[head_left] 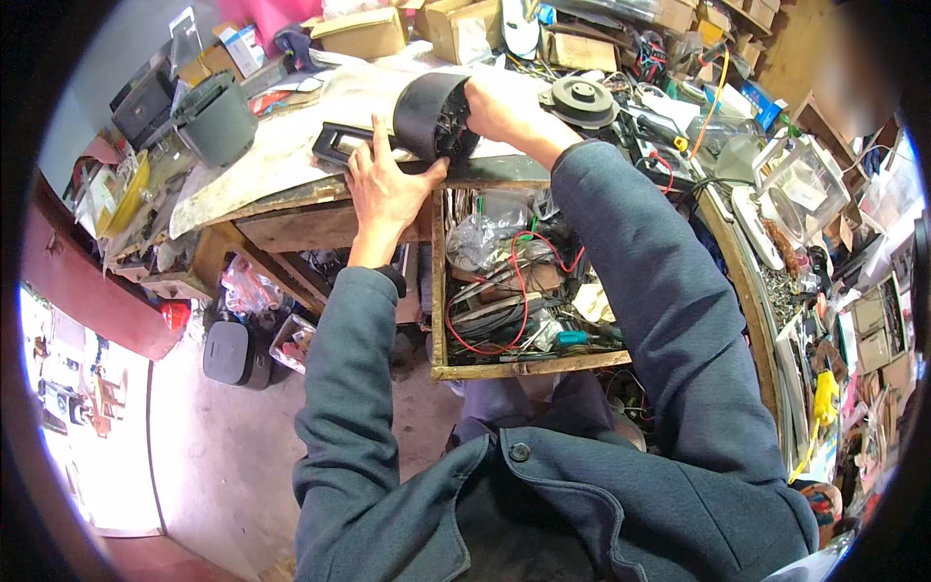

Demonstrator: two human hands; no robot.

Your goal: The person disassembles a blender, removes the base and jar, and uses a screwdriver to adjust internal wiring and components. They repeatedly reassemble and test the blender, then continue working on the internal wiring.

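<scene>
A black cylindrical appliance housing (419, 113) lies on its side at the near edge of the workbench. Its open end faces right, showing dark inner parts that I cannot make out. A flat black piece with a long slot (341, 145) extends left from it, like a handle. My left hand (381, 194) steadies the housing from the near side, thumb at the rim and fingers spread along the slotted piece. At the open end, my right hand (504, 114) has its fingers curled at the rim; what they grip is hidden.
Below stands a pulled-out wooden drawer (529, 367) full of wires and tools. A round grey lid (579, 101) lies to the right. On the left is a dark grey bin-shaped container (215, 121). Cardboard boxes (361, 35) crowd the back; a black appliance (236, 354) sits on the floor.
</scene>
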